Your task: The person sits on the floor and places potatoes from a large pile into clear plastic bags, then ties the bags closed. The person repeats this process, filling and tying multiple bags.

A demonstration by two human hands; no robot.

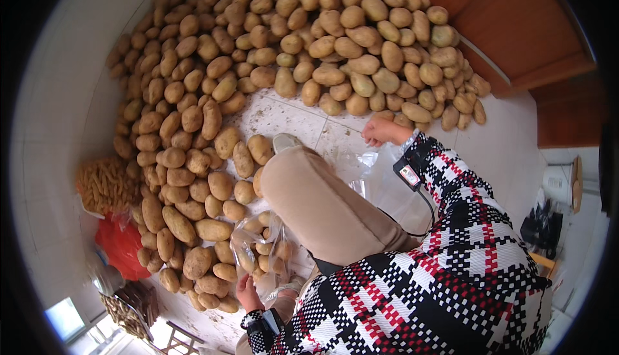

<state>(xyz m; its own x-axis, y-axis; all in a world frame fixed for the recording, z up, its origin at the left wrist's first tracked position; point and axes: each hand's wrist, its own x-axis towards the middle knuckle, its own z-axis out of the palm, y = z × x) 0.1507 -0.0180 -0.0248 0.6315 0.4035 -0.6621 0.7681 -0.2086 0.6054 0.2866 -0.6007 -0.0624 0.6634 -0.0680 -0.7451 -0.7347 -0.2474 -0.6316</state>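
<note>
Pale tiles, dusted with dark dirt, covered the floor [309, 120], and a white wall [51, 162] rose along the left side. Fingers of the left hand [250, 294] were at the near edge of a clear plastic bag [244, 245] with potatoes in it; whether they pinched the film, I could not tell. Those of the right hand [383, 131] were curled close together by the near edge of the far heap, just above another clear plastic bag [400, 203], their grip on it unclear. Between the hands was a bent leg in tan trousers [322, 194]. Loose potatoes [211, 120] lay in a broad curve from near left to far right, up to a reddish-brown wooden panel [516, 26]. Farther out on the left were a filled net sack [106, 184] and a red plastic bag [122, 245]; on the right, a white bucket [558, 184] and a black bag [540, 229].
</note>
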